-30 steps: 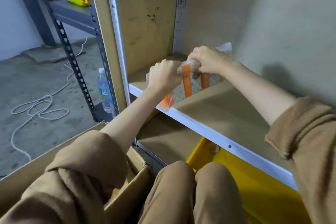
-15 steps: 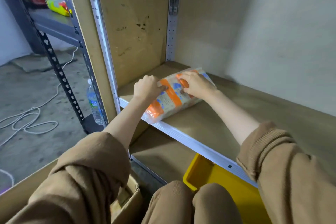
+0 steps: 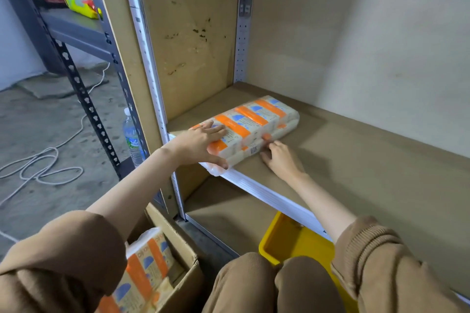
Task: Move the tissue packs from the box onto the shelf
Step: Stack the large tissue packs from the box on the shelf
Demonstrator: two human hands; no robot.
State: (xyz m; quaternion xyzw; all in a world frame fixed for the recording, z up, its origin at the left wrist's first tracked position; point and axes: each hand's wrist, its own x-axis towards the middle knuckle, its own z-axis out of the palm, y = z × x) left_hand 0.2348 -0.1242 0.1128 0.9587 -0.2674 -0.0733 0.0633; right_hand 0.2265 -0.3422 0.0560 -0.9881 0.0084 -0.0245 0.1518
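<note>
Settling one tissue pack (image 3: 250,126) on the shelf (image 3: 356,157) looks nearly finished: it lies flat at the shelf's left end, close to the side wall, its near end just over the front edge. The left hand (image 3: 201,143) lies spread over that near end, palm on top and thumb down the face, a loose wide grip that presses rather than clasps. The right hand (image 3: 279,160) rests open on the shelf board just beside the pack's long side, fingertips (image 3: 273,146) touching it and holding nothing. That appears to be the only pack shelved so far, and the rest of the board is bare. More remain: the cardboard box (image 3: 178,239) at lower left has at least one pack in the box (image 3: 147,262) standing on end, with others seemingly beneath it; their number is hidden by the sleeve. A yellow bin (image 3: 284,239) sits under the shelf, its contents out of view.
</note>
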